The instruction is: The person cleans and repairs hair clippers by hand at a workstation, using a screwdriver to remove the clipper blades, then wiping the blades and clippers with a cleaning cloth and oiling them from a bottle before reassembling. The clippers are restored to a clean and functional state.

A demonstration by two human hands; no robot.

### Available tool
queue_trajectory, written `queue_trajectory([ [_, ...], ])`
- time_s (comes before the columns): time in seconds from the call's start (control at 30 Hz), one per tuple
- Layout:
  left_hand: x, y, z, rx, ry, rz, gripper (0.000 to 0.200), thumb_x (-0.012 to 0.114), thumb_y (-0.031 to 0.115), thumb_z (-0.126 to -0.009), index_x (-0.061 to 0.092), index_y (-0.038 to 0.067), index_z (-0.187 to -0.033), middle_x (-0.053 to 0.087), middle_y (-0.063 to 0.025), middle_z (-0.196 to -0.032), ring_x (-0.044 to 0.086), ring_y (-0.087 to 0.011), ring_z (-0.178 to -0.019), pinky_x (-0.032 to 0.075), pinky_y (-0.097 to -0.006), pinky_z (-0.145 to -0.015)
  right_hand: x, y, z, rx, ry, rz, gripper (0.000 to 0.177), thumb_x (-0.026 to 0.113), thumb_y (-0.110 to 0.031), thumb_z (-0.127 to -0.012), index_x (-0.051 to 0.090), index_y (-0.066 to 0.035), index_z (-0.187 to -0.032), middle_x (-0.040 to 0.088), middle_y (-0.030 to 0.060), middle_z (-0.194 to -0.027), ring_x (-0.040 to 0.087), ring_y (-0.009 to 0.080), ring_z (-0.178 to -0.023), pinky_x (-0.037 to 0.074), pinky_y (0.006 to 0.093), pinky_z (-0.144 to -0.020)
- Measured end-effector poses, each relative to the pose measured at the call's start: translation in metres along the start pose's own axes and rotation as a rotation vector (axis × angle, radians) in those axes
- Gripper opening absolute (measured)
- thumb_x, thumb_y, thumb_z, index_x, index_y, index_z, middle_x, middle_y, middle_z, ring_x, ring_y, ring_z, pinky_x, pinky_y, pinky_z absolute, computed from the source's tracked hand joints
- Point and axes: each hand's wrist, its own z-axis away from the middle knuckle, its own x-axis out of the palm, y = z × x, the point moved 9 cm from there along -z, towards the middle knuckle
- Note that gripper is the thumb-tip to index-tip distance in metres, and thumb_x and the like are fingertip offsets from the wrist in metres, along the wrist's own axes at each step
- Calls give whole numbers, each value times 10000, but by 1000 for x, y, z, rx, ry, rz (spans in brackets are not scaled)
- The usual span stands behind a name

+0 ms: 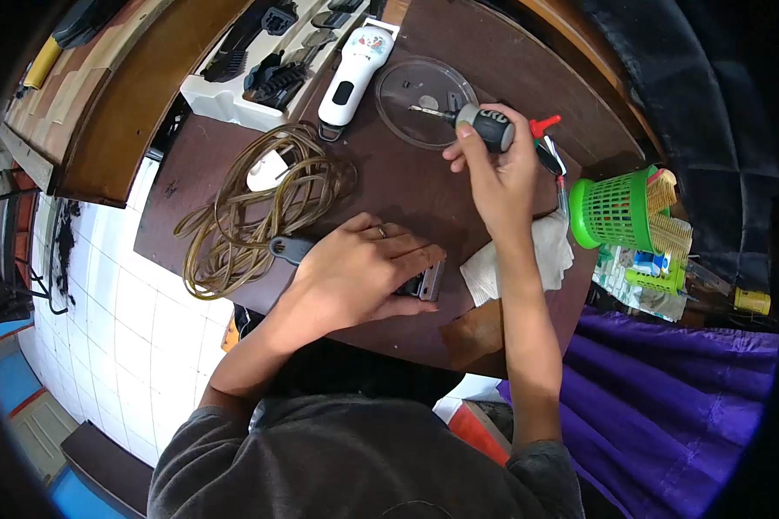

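The left hand (363, 272) lies closed over a dark clipper (424, 284) on the brown surface (389, 182), pinning it down. The clipper's long axis runs left to right, its metal blade end poking out past the fingertips and its cord end toward the coiled cord (260, 208). The right hand (493, 169) is clamped on a screwdriver (480, 124), held above the surface farther from the body and to the right of the clipper. The screwdriver's shaft points left over a clear round lid (424, 102). Near the clipper's blade end lies a tissue (528, 255). A white clipper (352, 73) and a green basket (619, 208) sit well apart.
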Motion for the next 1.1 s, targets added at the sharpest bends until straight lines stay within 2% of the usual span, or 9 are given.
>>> queue_trajectory([
  [0.03,1,1,-1,2,-7,3,526,672,500,-856,680,106,-1203,711,-52,-1130,662,-209,-1049,460,-323,-943,-4,-6,4,1,19,-11,292,666,-31,-940,502,22,-1176,660,102,-899,674,128,-696,535,233,-557],
  [0.1,-5,2,-2,3,61,-12,538,771,482,-764,712,115,-1154,727,-34,-1078,680,-199,-989,490,-315,-871,-14,-18,16,22,41,-16,290,661,-28,-941,502,24,-1178,655,100,-889,670,128,-688,529,230,-552],
  [0.33,-2,1,-4,-6,36,-1,552,808,449,-724,711,110,-1149,726,-53,-1062,690,-236,-965,501,-344,-834,-47,-48,89,158,134,-142,339,618,-41,-958,458,38,-1246,659,132,-822,626,137,-639,491,245,-574],
  [0.47,-2,2,-6,-8,57,26,550,838,423,-695,724,99,-1125,731,-66,-1010,691,-248,-941,505,-348,-816,-61,-59,133,214,264,-163,356,601,-31,-943,457,46,-1259,676,187,-968,630,145,-636,484,242,-570],
  [0.53,-1,3,-7,-3,59,25,555,858,411,-671,733,89,-1106,735,-75,-999,693,-251,-927,506,-351,-812,-63,-55,150,225,219,-147,351,595,-28,-944,455,46,-1258,668,198,-1043,629,144,-633,484,242,-557],
  [0.63,-2,2,-9,-45,49,35,582,881,389,-639,736,79,-1109,741,-85,-1014,699,-256,-900,506,-343,-814,-61,-49,164,232,215,-196,362,598,-12,-939,446,38,-1263,669,200,-1051,630,142,-634,483,241,-548],
  [0.83,-2,3,-7,-21,83,47,571,886,383,-634,742,85,-1099,744,-80,-1012,699,-250,-890,501,-330,-797,-53,-45,167,237,184,-218,351,603,17,-939,446,45,-1251,644,135,-920,629,133,-647,484,236,-558],
  [1.07,-2,3,-7,-53,62,14,575,889,384,-627,744,93,-1101,745,-75,-1006,688,-241,-844,494,-324,-770,-48,-36,163,268,172,-228,352,615,4,-940,451,44,-1249,643,130,-919,628,131,-643,484,234,-553],
  [1.1,-1,2,-6,-54,60,7,566,851,428,-666,737,104,-1117,741,-75,-1005,694,-236,-890,491,-328,-788,-48,-35,163,265,171,-222,351,617,3,-940,453,42,-1248,641,127,-917,628,130,-642,484,235,-552],
])
